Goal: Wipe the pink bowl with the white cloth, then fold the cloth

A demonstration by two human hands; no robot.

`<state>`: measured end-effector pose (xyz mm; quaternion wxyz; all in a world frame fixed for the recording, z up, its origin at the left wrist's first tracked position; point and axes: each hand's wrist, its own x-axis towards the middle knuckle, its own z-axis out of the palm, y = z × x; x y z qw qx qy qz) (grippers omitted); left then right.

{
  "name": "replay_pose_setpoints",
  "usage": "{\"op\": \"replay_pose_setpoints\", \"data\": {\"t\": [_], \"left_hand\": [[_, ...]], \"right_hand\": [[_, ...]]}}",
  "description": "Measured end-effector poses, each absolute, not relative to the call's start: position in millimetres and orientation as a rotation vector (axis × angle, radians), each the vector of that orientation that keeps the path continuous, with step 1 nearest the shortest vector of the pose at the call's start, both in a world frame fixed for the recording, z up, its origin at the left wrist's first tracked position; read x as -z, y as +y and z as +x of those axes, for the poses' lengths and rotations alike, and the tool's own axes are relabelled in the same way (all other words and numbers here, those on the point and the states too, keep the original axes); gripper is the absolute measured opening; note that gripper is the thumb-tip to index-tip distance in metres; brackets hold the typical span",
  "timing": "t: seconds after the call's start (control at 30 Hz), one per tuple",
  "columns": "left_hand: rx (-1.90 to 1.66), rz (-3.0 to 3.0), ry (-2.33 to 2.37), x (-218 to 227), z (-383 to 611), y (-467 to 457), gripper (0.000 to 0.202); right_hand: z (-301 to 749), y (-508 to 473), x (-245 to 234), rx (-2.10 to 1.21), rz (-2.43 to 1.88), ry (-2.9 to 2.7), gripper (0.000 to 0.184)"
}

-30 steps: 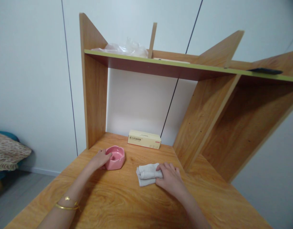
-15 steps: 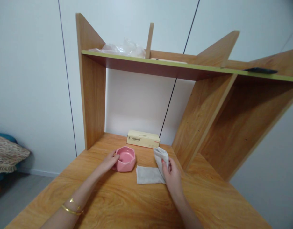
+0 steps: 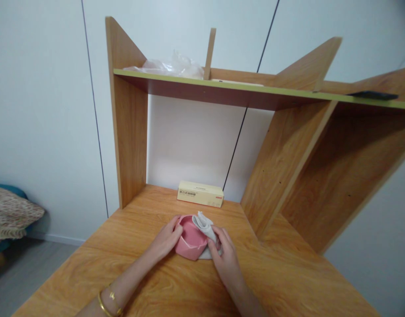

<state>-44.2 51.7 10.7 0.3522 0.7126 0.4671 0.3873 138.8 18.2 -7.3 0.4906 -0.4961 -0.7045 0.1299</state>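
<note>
A pink faceted bowl [image 3: 190, 240] rests on the wooden desk [image 3: 139, 273], tilted toward the right. My left hand [image 3: 166, 240] grips its left rim, fingers curled around the edge. My right hand [image 3: 222, 257] holds a white cloth [image 3: 204, 224] and presses it into the bowl's opening. Part of the cloth lies under and beside the bowl.
A cream box [image 3: 200, 194] lies at the back of the desk by the wall. A wooden shelf unit [image 3: 130, 132] stands over the desk, with crumpled clear plastic [image 3: 171, 67] on its top board and a dark flat object [image 3: 372, 94] at the right.
My left hand slid the bowl rightward and tipped it. My right hand lifted the cloth off the desk and brought it into the bowl.
</note>
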Motion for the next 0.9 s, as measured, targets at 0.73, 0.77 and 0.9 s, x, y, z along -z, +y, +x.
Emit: {"op": "replay_pose_setpoints", "data": {"t": [0.73, 0.77, 0.9], "left_hand": [[-0.982, 2.311, 1.108, -10.4, -38.8, 39.9, 0.053], [-0.983, 2.314, 1.107, -9.3, -38.6, 40.1, 0.052], [-0.996, 2.306, 1.084, -7.4, -37.0, 39.7, 0.053]], "right_hand": [[140.6, 44.1, 43.6, -0.540, -1.484, -1.450, 0.059], [140.8, 44.3, 44.1, -0.534, -1.500, -1.454, 0.058], [141.3, 44.8, 45.7, -0.519, -1.507, -1.444, 0.059]]}}
